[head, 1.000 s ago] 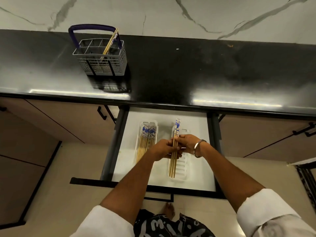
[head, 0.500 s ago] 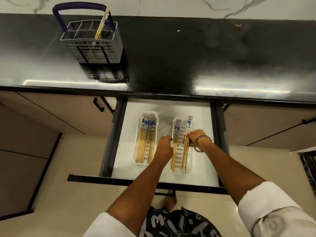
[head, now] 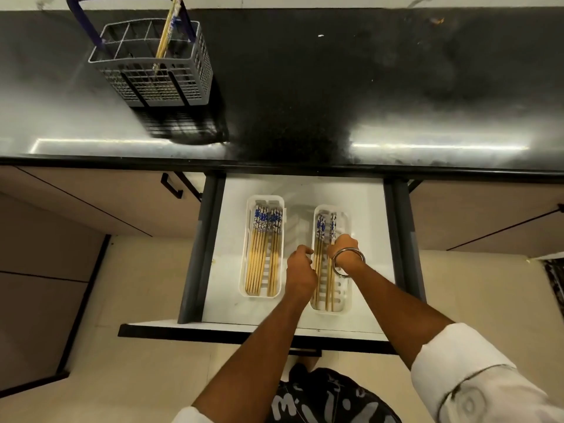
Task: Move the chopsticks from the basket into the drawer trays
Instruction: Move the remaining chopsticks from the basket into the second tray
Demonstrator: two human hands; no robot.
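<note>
A grey wire basket with a blue handle stands on the black counter at the far left, with a few chopsticks upright in it. Below, the open white drawer holds two white trays. The left tray is filled with several blue-tipped chopsticks. The right tray holds two pairs of chopsticks. My right hand, with a metal bangle, curls its fingers on the right-hand pair. My left hand hovers loosely curled beside the tray's left edge and holds nothing.
The black counter edge overhangs the back of the drawer. Dark drawer rails run down both sides, and the drawer front juts toward me. Beige cabinet doors with black handles flank the drawer. A tiled floor lies below.
The bundle held in both hands above the right tray now lies split in the tray. My left hand let go and drew back left. The view tilted down.
</note>
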